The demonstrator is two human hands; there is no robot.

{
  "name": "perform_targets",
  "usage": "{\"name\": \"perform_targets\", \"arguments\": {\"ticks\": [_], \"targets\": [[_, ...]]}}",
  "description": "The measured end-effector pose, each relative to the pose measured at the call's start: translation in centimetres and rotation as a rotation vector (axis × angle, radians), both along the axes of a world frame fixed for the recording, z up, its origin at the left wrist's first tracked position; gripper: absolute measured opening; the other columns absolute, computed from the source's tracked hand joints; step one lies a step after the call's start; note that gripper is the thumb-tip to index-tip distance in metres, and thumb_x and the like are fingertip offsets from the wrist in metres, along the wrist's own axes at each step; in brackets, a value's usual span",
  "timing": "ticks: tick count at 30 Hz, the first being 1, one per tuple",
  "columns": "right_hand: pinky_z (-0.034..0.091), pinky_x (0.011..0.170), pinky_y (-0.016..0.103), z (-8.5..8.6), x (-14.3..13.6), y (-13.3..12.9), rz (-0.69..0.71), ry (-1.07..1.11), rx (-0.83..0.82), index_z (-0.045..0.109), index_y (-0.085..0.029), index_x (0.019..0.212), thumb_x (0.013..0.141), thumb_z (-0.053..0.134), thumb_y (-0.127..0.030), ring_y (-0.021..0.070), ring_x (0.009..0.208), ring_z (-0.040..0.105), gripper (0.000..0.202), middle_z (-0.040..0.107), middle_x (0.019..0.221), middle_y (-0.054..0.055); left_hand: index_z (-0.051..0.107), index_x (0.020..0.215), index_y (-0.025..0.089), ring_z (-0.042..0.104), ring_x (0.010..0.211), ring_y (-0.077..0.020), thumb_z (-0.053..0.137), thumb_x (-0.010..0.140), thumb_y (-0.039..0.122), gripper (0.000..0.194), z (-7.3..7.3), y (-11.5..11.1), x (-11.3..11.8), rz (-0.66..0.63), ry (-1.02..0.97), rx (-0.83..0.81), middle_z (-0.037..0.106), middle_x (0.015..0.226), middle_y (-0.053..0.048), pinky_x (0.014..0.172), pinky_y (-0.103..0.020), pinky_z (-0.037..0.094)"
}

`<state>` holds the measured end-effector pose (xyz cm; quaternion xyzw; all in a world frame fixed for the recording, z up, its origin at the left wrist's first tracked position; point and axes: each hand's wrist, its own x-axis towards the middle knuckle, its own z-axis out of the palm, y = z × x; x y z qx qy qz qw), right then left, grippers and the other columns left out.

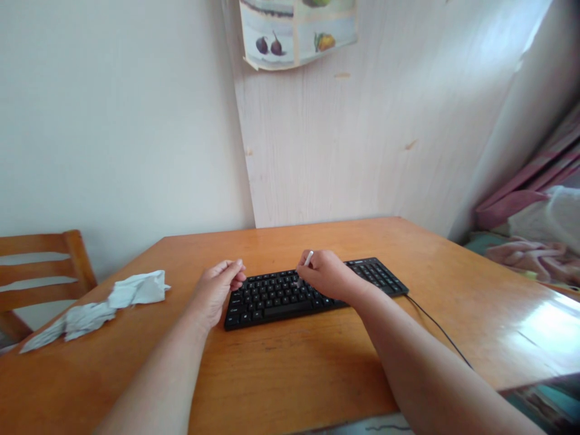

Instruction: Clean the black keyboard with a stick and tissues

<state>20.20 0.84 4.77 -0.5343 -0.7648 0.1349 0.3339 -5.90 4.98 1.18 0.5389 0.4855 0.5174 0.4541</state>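
Note:
A black keyboard (pixel 276 296) lies at a slight slant on the wooden table. Over its middle keys, my right hand (pixel 326 273) is closed around a thin white stick (pixel 309 258), whose upper end pokes out above the fingers. A greyish lower tip shows below the hand, down at the keys; I cannot tell whether it is a brush or a swab. My left hand (pixel 220 287) hovers by the keyboard's left end, with fingers curled in toward the thumb and nothing visible in them. The right forearm covers part of the keyboard's front edge.
Crumpled white tissues (pixel 138 289) lie on the left of the wooden table (pixel 290 362). The keyboard's black cable (pixel 437 326) runs to the right front edge. A wooden chair (pixel 75 260) stands at left. Behind the table is a wall with a picture sheet (pixel 296 30); bedding (pixel 521 260) is at right.

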Motion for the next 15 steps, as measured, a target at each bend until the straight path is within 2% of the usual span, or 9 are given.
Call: {"name": "perform_targets", "arguments": {"ticks": [3,9,15], "targets": [[0.029,0.054,0.025,0.1,0.3,-0.1,0.028,-0.039,0.002,0.052,-0.018,0.059,0.083,0.053,-0.019,0.0106,0.056,0.049,0.024,0.062,0.064,0.001,0.066,0.081,0.016,0.055,0.066,-0.0125,0.072,0.074,0.056,0.042,0.0,0.0,0.0,-0.002,0.011,0.011,0.064,0.072,-0.002,0.063,-0.025,0.041],[0.024,0.049,0.026,0.5,0.8,-0.5,0.089,-0.081,-0.035,0.043,-0.019,0.050,0.081,0.050,-0.018,0.0088,0.049,0.041,0.031,0.050,0.052,-0.002,0.066,0.081,0.016,0.055,0.067,-0.0122,0.072,0.075,0.055,0.040,-0.2,0.0,0.0,-0.017,0.021,0.014,0.064,0.072,-0.001,0.064,-0.024,0.042],[0.027,0.050,0.026,1.1,1.3,-0.8,0.151,-0.091,-0.070,0.046,-0.018,0.048,0.077,0.050,-0.015,0.0091,0.052,0.046,0.029,0.059,0.059,0.000,0.067,0.081,0.016,0.055,0.068,-0.0125,0.071,0.076,0.056,0.040,0.0,-0.2,0.0,-0.034,0.031,0.016,0.064,0.073,-0.001,0.064,-0.024,0.042]]}}
